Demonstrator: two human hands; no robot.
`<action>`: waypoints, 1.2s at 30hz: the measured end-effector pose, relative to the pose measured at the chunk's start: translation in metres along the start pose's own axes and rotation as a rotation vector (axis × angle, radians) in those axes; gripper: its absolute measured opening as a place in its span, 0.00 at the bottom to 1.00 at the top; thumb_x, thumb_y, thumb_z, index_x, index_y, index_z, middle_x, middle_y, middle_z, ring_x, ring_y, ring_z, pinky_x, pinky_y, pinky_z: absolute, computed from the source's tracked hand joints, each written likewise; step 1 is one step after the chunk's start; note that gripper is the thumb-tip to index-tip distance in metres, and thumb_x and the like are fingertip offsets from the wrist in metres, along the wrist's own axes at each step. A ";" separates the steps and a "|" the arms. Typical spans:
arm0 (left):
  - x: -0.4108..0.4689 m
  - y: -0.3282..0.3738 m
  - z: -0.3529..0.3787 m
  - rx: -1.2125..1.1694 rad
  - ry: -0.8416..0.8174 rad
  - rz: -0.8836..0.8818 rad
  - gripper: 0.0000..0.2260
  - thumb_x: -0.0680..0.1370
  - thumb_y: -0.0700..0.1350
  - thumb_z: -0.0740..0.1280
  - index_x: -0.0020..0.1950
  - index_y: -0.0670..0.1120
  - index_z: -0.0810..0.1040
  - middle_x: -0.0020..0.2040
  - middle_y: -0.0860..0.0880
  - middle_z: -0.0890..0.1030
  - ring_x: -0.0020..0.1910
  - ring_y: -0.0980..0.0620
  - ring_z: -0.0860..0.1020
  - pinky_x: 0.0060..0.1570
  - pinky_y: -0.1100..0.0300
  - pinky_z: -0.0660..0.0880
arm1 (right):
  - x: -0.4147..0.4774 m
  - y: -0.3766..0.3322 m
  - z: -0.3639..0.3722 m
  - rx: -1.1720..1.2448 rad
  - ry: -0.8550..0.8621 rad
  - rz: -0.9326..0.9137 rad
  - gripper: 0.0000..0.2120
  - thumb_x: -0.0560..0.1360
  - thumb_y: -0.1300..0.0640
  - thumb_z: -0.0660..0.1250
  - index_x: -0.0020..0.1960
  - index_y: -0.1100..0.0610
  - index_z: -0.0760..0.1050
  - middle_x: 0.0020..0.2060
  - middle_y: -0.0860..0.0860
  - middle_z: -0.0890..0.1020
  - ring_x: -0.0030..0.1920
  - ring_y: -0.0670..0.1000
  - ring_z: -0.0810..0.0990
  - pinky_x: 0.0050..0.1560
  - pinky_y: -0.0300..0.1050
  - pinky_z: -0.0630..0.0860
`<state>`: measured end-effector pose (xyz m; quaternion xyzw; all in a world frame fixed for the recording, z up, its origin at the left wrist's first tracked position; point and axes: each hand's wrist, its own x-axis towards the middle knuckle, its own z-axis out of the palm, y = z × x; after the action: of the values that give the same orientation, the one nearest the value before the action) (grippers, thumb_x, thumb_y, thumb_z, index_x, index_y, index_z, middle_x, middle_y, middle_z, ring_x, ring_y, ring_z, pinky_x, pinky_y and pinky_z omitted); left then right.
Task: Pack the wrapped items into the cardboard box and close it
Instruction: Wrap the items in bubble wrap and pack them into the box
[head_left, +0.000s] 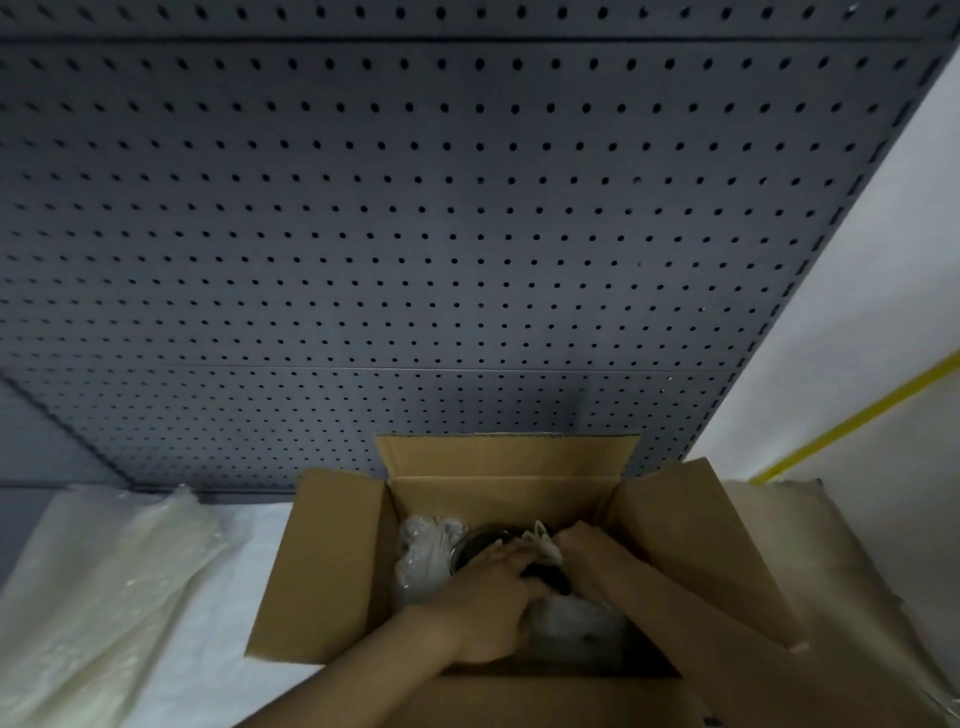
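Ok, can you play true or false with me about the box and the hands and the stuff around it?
1. Both hands, the left hand and the right hand, are inside the cardboard box. True.
2. The box flaps are shut. False: all the flaps stand open.
3. A bubble-wrapped item sits in the box's left part. True.
4. The pegboard wall is full of hanging tools. False: nothing hangs on it.
5. A pile of clear wrapping sheets lies left of the box. True.

Stockroom or workshop: grey pegboard wall (415, 234), packing table (218, 597).
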<state>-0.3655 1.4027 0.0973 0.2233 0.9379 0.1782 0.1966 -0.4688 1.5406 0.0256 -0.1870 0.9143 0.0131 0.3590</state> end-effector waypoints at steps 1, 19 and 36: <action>-0.005 -0.004 -0.004 0.003 0.026 -0.015 0.19 0.82 0.49 0.57 0.73 0.53 0.66 0.79 0.50 0.52 0.78 0.49 0.46 0.70 0.61 0.38 | 0.002 0.006 0.002 -0.011 0.034 -0.004 0.16 0.80 0.53 0.57 0.63 0.59 0.74 0.60 0.58 0.79 0.57 0.58 0.78 0.60 0.52 0.73; -0.242 -0.148 -0.100 0.029 0.634 -0.501 0.18 0.80 0.48 0.63 0.70 0.50 0.71 0.69 0.52 0.72 0.67 0.52 0.71 0.64 0.67 0.61 | -0.128 -0.219 -0.084 0.179 0.683 -0.624 0.13 0.80 0.53 0.60 0.60 0.49 0.79 0.25 0.41 0.76 0.26 0.30 0.73 0.22 0.28 0.67; -0.422 -0.384 -0.047 -0.394 0.376 -0.604 0.22 0.77 0.54 0.65 0.70 0.54 0.69 0.71 0.50 0.71 0.67 0.49 0.72 0.67 0.55 0.69 | -0.015 -0.483 0.039 1.080 0.132 0.260 0.27 0.77 0.52 0.64 0.71 0.63 0.65 0.59 0.59 0.74 0.57 0.59 0.75 0.58 0.49 0.74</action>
<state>-0.1735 0.8638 0.0977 -0.1406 0.9289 0.3264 0.1042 -0.2640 1.1029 0.0594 0.1372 0.8274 -0.4247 0.3410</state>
